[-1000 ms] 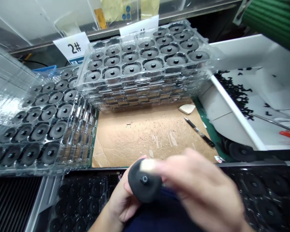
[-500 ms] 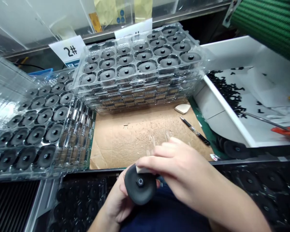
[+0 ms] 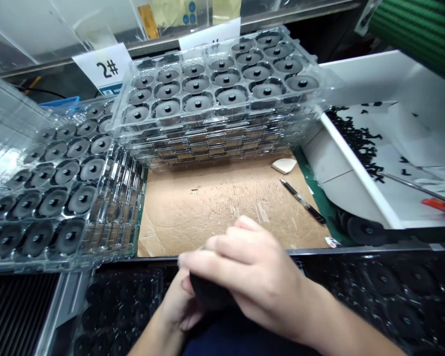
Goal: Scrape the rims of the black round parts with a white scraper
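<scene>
My left hand (image 3: 180,301) is closed round a black disc (image 3: 212,294) and holds it tilted near my lap. Over the top of the disc lies my right hand (image 3: 254,272), its fingers curled and partly blurred. The disc's centre hub and the pale pad that showed under my right fingers are now hidden by that hand. On the cardboard sheet (image 3: 207,217) in front of me lies a cream wedge-shaped pad (image 3: 284,165), with a black pen (image 3: 303,200) next to it.
Stacked clear trays (image 3: 222,111) of black discs stand behind the cardboard, with another stack (image 3: 107,198) on the left. At the right a white bin (image 3: 359,170) holds small black pieces and a red-handled screwdriver (image 3: 439,203). Dark trays (image 3: 118,311) of discs sit below the bench edge.
My right hand has swung left and down across the disc, covering its hub and the pale pad. My left hand still holds the disc. The view has shifted slightly.
</scene>
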`<move>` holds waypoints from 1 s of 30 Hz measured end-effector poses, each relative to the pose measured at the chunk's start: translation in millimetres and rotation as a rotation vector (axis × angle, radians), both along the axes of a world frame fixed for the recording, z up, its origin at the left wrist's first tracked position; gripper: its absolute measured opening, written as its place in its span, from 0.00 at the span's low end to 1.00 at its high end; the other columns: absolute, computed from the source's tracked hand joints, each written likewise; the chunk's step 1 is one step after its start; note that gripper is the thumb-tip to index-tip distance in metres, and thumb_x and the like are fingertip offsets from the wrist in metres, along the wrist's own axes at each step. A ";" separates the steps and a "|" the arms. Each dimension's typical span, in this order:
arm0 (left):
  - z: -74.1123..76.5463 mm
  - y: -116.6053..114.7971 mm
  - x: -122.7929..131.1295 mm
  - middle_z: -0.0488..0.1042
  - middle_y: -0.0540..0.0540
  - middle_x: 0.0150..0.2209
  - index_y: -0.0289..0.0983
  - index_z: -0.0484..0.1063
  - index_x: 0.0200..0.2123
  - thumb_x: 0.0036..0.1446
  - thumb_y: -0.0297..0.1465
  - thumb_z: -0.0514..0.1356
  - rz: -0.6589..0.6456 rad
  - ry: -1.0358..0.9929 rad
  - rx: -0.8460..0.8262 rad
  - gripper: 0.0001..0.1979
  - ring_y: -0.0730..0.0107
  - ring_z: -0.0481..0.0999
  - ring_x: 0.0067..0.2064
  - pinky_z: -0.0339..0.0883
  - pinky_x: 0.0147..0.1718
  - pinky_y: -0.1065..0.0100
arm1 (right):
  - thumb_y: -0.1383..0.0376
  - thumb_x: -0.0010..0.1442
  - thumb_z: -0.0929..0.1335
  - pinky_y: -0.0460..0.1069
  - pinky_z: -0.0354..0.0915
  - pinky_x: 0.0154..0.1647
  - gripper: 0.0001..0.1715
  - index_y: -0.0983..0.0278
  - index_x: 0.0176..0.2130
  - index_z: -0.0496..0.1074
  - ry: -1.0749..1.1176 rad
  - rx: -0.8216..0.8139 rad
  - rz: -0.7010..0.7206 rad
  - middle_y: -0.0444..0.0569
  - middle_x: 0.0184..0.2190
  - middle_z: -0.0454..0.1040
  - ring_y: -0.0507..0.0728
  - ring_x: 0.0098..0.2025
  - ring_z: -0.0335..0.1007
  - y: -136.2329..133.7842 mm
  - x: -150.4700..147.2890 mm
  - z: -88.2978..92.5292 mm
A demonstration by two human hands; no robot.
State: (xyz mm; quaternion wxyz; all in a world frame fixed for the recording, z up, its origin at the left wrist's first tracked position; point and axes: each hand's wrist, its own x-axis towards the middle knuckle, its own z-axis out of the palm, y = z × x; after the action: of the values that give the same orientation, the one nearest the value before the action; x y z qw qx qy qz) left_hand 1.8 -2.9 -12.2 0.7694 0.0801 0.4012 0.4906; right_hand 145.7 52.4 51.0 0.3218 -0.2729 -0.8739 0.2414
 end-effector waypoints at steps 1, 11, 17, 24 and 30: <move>-0.9 0.5 -1.3 0.78 0.47 0.43 0.43 0.74 0.44 0.32 0.38 0.72 0.027 -0.002 0.019 0.30 0.56 0.74 0.47 0.66 0.48 0.64 | 0.70 0.66 0.56 0.49 0.52 0.29 0.18 0.66 0.45 0.72 -0.020 -0.023 -0.096 0.46 0.26 0.72 0.52 0.25 0.60 -3.3 -0.3 -2.5; 10.5 9.8 -0.9 0.77 0.53 0.45 0.48 0.74 0.42 0.36 0.31 0.71 0.084 -0.161 0.083 0.25 0.64 0.75 0.46 0.65 0.47 0.67 | 0.66 0.59 0.66 0.43 0.68 0.32 0.12 0.54 0.43 0.74 0.271 -0.720 -0.237 0.41 0.34 0.77 0.51 0.33 0.73 -31.8 22.3 -23.7; 10.7 7.4 -1.9 0.77 0.52 0.46 0.48 0.74 0.43 0.39 0.31 0.70 0.052 -0.217 0.076 0.24 0.62 0.75 0.48 0.66 0.47 0.68 | 0.61 0.60 0.66 0.47 0.71 0.38 0.13 0.53 0.46 0.73 0.408 -0.735 -0.621 0.45 0.43 0.76 0.56 0.40 0.74 -29.2 37.4 -39.4; 9.9 -1.9 -0.2 0.76 0.50 0.45 0.45 0.74 0.44 0.41 0.31 0.69 0.084 -0.112 0.054 0.23 0.64 0.74 0.48 0.64 0.48 0.70 | 0.71 0.60 0.61 0.52 0.66 0.37 0.18 0.67 0.50 0.68 0.180 -0.107 -0.308 0.52 0.36 0.75 0.57 0.35 0.69 -29.7 -5.7 -4.8; 10.3 0.5 -1.5 0.77 0.49 0.43 0.43 0.73 0.44 0.35 0.27 0.71 0.100 0.020 -0.015 0.28 0.62 0.74 0.47 0.64 0.50 0.66 | 0.71 0.63 0.58 0.50 0.61 0.33 0.15 0.68 0.43 0.71 -0.037 -0.213 -0.137 0.51 0.32 0.75 0.55 0.32 0.68 -18.9 -21.1 -5.7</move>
State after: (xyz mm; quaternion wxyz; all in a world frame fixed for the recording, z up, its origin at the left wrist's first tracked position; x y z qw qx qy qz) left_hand 0.3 -2.4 -1.8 0.7406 0.0591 0.4159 0.5245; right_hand 124.6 33.5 45.3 0.2906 -0.3689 -0.8283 0.3054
